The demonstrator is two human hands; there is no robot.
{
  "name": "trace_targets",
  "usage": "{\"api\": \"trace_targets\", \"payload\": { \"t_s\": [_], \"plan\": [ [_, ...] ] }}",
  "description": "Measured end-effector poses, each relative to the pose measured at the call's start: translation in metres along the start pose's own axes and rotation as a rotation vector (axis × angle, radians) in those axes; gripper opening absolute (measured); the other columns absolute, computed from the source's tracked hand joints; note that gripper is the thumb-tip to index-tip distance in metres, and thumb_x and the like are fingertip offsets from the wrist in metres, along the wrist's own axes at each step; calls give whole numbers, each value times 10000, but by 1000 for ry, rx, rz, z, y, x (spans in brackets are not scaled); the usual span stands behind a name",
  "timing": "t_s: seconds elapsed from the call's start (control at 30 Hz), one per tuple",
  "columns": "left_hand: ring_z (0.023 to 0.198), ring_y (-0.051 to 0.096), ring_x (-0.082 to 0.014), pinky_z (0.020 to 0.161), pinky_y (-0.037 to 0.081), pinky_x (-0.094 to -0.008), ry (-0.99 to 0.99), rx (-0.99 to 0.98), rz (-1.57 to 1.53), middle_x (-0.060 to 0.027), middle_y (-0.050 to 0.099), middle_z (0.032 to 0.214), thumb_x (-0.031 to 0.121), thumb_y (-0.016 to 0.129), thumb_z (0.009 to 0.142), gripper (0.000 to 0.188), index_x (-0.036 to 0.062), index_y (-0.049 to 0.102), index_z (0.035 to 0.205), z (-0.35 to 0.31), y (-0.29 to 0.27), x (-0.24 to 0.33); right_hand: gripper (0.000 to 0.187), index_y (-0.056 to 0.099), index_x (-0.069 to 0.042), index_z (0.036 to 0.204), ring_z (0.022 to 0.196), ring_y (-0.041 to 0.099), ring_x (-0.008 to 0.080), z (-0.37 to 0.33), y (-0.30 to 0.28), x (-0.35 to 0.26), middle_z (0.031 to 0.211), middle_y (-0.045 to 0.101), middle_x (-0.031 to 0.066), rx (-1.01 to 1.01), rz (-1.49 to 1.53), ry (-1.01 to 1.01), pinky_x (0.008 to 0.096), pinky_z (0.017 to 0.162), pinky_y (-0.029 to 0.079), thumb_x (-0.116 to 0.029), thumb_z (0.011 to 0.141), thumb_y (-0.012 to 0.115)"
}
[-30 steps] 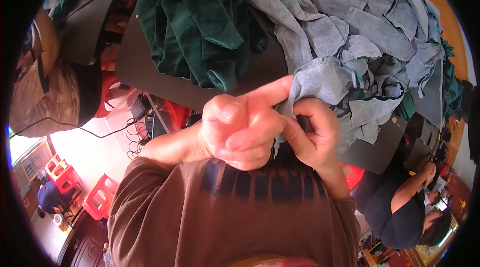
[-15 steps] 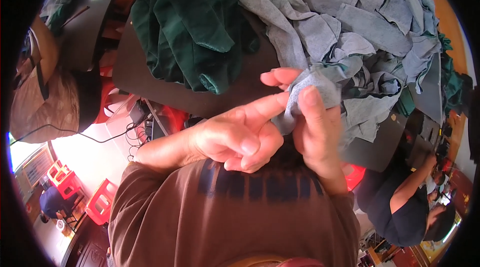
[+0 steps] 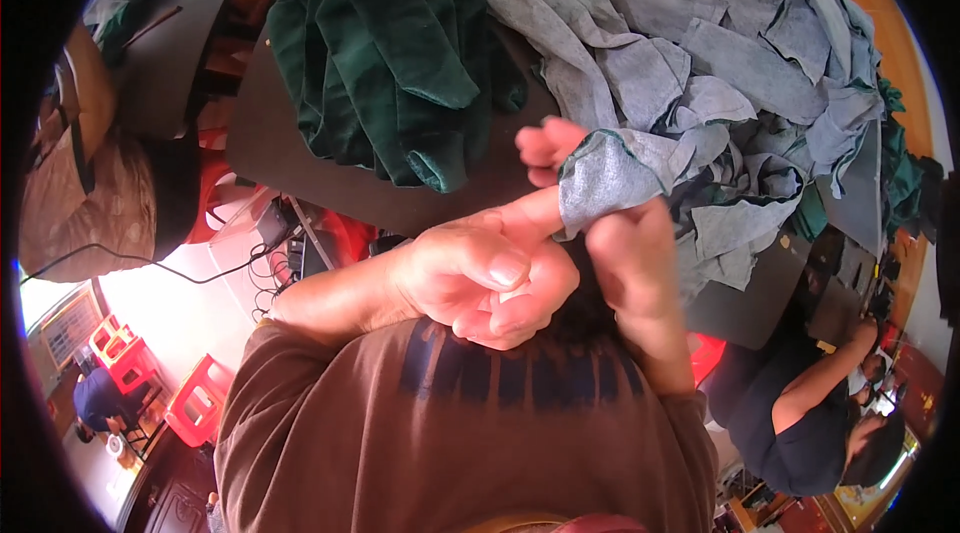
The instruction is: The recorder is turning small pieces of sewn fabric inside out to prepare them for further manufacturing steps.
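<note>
A grey cloth piece (image 3: 612,178) with a dark green edge is draped over the outstretched index finger of my left hand (image 3: 490,278); that fingertip is hidden under it. My left thumb and remaining fingers are curled in. From the other side my right hand (image 3: 635,258) closes around the cloth, its fingertips showing beyond the far edge and its thumb blurred below. The cloth runs toward a heap of grey fabric pieces (image 3: 755,63) at the far right. Directly ahead, left of that heap, lies a pile of dark green velvety pieces (image 3: 375,58).
Both piles lie on a dark tabletop (image 3: 275,133). Red plastic stools (image 3: 200,398) and a black cable (image 3: 180,278) are off to the left. At lower right another person in dark clothing (image 3: 800,423) sits close by. A brown covered seat (image 3: 90,203) stands far left.
The grey cloth has opened out flatter over my left index finger. My right thumb has dropped off the cloth's near face and moved downward. The piles look the same.
</note>
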State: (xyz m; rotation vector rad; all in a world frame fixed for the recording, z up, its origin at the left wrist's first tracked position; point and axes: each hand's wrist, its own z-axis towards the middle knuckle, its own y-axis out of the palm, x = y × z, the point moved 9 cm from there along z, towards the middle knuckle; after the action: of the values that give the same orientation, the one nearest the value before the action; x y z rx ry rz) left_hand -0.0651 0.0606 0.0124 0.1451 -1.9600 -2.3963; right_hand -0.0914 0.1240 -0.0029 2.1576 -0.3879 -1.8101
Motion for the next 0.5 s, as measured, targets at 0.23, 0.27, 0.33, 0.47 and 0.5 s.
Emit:
{"api": "trace_targets", "payload": {
  "t_s": [0.23,0.27,0.33,0.47,0.5],
  "plan": [
    [432,472,-149,419,401,-247,4,17,-1,-122,516,645,158,579,837,791,124,59,1431,0,-8,-6,551,528,50,1151,1014,557,283,4,1,-9,1070,588,235,77,56,-31,395,929,409,-434,890,494],
    [414,458,-135,385,383,-235,12,-15,-25,-106,521,658,185,558,852,752,134,75,1426,-1,-8,-7,532,537,47,1128,1001,564,282,2,4,-6,1066,586,240,66,50,-3,391,905,428,-427,892,496],
    [399,450,-124,352,370,-226,39,-98,-73,-95,531,685,218,535,869,707,140,92,1415,-2,-6,-10,496,548,45,1093,975,578,280,0,11,0,1053,588,246,42,71,38,382,859,459,-407,894,500],
    [367,452,-129,354,380,-235,73,-196,-173,-109,541,707,262,533,881,554,90,234,1315,-1,-1,-15,400,558,52,1083,945,587,231,1,19,1,1027,614,195,-39,97,-45,340,830,468,-305,914,495],
    [352,447,-128,354,378,-232,56,-194,-178,-106,541,690,281,533,884,471,73,334,1258,-2,-6,-16,337,573,52,1077,923,592,188,0,21,-4,1013,632,153,-76,68,-110,306,822,463,-241,934,489]
  ]
}}
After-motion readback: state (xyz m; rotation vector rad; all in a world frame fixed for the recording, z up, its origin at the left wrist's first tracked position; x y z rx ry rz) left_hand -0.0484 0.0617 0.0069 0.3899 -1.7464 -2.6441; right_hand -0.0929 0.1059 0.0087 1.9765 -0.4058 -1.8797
